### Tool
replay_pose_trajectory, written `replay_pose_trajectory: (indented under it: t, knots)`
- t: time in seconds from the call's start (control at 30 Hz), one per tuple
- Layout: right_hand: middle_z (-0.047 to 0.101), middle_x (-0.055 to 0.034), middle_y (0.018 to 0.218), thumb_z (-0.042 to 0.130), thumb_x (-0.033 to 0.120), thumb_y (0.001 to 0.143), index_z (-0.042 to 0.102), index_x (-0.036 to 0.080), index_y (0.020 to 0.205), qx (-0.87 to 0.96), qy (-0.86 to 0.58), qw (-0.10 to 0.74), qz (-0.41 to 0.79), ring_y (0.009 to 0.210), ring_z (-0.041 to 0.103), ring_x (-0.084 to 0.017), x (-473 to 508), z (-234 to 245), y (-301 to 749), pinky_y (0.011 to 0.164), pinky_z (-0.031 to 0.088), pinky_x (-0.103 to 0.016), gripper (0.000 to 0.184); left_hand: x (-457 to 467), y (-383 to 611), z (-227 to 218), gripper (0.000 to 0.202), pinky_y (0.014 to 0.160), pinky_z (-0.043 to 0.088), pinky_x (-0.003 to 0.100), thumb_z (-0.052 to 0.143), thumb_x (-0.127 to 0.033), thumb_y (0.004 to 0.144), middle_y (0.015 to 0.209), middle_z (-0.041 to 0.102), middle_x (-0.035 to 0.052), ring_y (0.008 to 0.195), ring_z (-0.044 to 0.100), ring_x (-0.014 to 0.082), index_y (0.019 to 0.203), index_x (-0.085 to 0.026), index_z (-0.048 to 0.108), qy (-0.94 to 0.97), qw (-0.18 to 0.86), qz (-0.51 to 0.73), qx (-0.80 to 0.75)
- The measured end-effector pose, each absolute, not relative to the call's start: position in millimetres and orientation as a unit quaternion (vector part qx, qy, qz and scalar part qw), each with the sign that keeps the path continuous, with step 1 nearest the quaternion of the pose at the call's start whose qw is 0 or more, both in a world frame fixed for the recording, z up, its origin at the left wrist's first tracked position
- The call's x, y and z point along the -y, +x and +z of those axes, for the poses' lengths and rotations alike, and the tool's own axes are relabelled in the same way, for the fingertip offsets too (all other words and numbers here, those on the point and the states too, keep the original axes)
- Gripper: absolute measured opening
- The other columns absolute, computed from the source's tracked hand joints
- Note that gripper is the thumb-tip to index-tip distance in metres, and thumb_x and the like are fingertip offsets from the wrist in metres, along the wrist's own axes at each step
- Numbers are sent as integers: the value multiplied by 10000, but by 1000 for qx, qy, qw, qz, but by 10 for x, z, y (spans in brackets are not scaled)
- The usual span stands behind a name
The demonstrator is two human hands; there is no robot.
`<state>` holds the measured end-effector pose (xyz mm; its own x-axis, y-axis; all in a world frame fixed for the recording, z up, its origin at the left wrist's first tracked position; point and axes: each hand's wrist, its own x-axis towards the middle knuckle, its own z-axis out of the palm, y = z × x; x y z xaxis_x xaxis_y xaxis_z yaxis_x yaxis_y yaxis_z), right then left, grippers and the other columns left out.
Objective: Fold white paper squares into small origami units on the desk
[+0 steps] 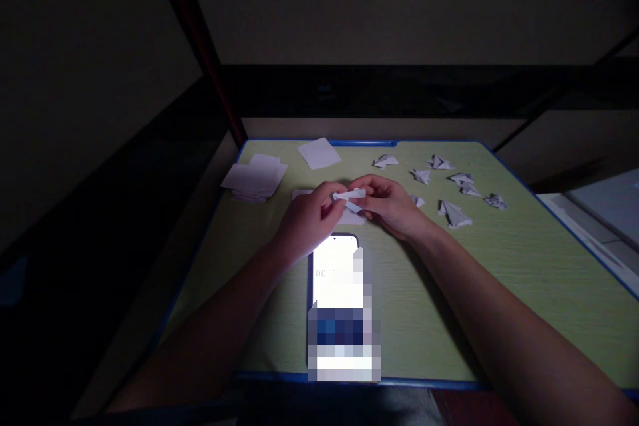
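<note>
We're pinching the folded paper (356, 194) with left hand (313, 214) and right hand (390, 205), its length pointing toward the table (509, 293)'s right edge.

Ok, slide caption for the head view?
Left hand and right hand hold folded paper beyond a lit phone on a green table.

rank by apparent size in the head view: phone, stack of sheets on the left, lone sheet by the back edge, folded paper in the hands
1. phone, helped by being nearest the camera
2. stack of sheets
3. lone sheet
4. folded paper, partly hidden
</note>
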<state>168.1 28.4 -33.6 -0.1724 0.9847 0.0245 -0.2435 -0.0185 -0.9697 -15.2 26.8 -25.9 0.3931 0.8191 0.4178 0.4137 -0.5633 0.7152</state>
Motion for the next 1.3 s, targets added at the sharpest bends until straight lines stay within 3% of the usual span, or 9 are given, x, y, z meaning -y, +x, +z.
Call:
replay_pose_trajectory:
  t: [0.47,1.3]
  knots:
    - [514,65,487,805,297,673,592,163,679,519,-418,491,561,434,403,-52,-291,-378,1699,432,250,-217,252,-269,-142,-245,145,463,284,212,551,-162,848,522,436,-78,454,405,62,981,-170,609,789,242,413,-385]
    - [490,61,472,796,321,669,672,160,686,513,-449,473,558,439,338,-60,-287,-386,1715,449,175,-249,204,-269,-145,-254,136,469,290,217,550,-179,859,529,414,-76,473,417,69,984,-169,605,791,245,412,-380]
